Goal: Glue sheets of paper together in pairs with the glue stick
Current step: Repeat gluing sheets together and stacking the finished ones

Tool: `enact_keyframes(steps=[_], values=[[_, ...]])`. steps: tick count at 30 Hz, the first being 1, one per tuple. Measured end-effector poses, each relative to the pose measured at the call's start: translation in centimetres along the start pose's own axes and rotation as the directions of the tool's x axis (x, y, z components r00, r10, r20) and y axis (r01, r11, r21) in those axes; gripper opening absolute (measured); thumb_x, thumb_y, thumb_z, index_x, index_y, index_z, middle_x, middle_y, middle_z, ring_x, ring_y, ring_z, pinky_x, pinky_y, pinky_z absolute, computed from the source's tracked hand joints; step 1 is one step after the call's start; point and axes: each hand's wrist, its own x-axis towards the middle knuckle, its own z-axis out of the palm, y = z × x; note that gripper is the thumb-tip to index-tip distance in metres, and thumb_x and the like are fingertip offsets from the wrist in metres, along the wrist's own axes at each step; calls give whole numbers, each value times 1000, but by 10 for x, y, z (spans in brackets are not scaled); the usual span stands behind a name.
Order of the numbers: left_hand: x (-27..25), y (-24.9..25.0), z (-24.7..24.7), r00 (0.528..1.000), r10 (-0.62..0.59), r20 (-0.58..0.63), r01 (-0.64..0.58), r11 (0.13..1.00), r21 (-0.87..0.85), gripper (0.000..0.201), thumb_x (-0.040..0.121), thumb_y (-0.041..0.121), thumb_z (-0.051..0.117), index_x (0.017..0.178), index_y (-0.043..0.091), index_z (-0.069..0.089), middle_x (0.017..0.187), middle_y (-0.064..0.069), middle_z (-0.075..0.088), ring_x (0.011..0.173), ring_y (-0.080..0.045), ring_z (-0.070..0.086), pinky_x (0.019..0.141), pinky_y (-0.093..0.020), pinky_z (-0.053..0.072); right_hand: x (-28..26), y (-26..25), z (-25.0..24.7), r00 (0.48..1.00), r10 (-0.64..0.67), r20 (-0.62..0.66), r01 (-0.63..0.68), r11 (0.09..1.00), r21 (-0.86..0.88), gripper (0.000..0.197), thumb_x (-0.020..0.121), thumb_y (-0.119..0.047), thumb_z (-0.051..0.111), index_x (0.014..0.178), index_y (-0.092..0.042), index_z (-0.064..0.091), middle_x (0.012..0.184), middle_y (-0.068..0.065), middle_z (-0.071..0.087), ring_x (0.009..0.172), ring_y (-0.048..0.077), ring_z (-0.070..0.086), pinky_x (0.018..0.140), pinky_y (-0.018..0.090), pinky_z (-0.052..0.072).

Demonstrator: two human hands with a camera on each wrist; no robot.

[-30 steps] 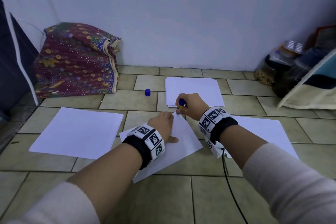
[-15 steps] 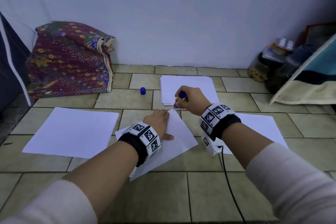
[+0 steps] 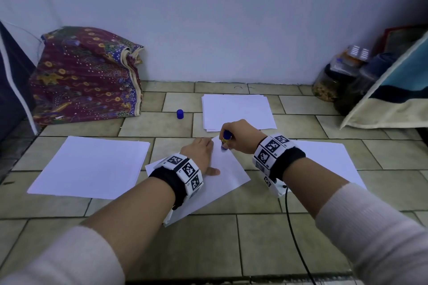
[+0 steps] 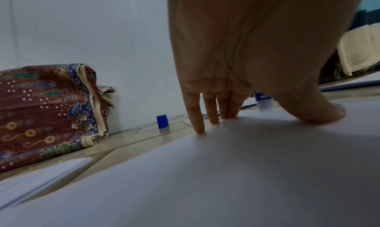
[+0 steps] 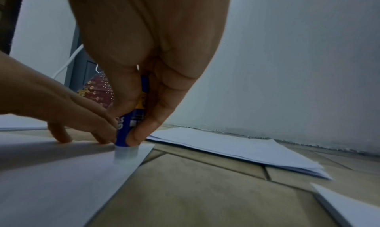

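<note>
A white sheet (image 3: pixel 228 173) lies angled on the tiled floor in front of me. My left hand (image 3: pixel 200 152) presses flat on it, fingers (image 4: pixel 198 118) straight and spread on the paper (image 4: pixel 205 173). My right hand (image 3: pixel 240 136) grips a blue glue stick (image 3: pixel 225 139) upright, its tip touching the sheet near the far corner. In the right wrist view thumb and fingers pinch the glue stick (image 5: pixel 133 116) with its clear end on the sheet (image 5: pixel 61 181). The blue cap (image 3: pixel 180 114) stands alone on the floor; it shows too in the left wrist view as the cap (image 4: pixel 162 121).
A stack of white paper (image 3: pixel 238 111) lies beyond the hands. More sheets lie to the left (image 3: pixel 92 166) and right (image 3: pixel 328 159). A patterned cloth bundle (image 3: pixel 85 76) sits at the back left; jars (image 3: pixel 335 81) and cushions at the back right. A black cable (image 3: pixel 294 238) trails from my right wrist.
The right hand with the glue stick has shifted slightly along the sheet's far corner. The left hand stays pressed on the paper.
</note>
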Motion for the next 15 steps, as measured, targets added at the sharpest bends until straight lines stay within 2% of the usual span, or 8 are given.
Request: enact_keyframes(steps=[3, 8, 10, 12, 15], values=[[1, 1, -1, 1000, -3, 15, 2, 1000, 11, 85, 84, 56, 61, 146, 11, 25, 153, 0, 24, 140, -19, 22, 104, -39, 40, -12, 2, 1, 1000, -21, 19, 21, 999, -33, 19, 85, -14, 67, 104, -11, 62, 102, 6, 65, 95, 21, 57, 77, 28, 48], [0, 2, -2, 1000, -3, 18, 2, 1000, 30, 88, 84, 57, 60, 147, 10, 22, 154, -1, 23, 141, -19, 21, 105, -40, 39, -36, 9, 3, 997, -45, 64, 45, 999, -2, 17, 87, -9, 63, 104, -10, 62, 86, -4, 62, 82, 11, 54, 61, 11, 37], [0, 1, -1, 1000, -4, 4, 4, 1000, 24, 86, 84, 56, 60, 146, 10, 23, 154, -1, 24, 140, -18, 23, 105, -39, 39, -45, 14, 4, 995, -60, 74, 60, 998, 7, 17, 88, -11, 63, 104, -10, 61, 89, -1, 64, 84, 14, 58, 65, 13, 41], [0, 1, 0, 1000, 2, -19, -2, 1000, 8, 86, 84, 55, 62, 146, 10, 23, 152, -2, 26, 139, -19, 25, 105, -39, 38, -54, 18, 4, 994, -63, 86, 61, 998, 19, 17, 89, -11, 62, 105, -10, 61, 88, -2, 61, 83, 13, 56, 65, 11, 41], [0, 3, 0, 999, 25, -40, -27, 998, -54, 91, 82, 48, 67, 150, 21, 13, 151, -6, 26, 136, -23, 28, 102, -40, 41, -65, 23, 5, 993, -69, 99, 67, 997, 31, 17, 88, -10, 63, 106, -9, 61, 84, -5, 62, 76, 8, 54, 65, 11, 39]])
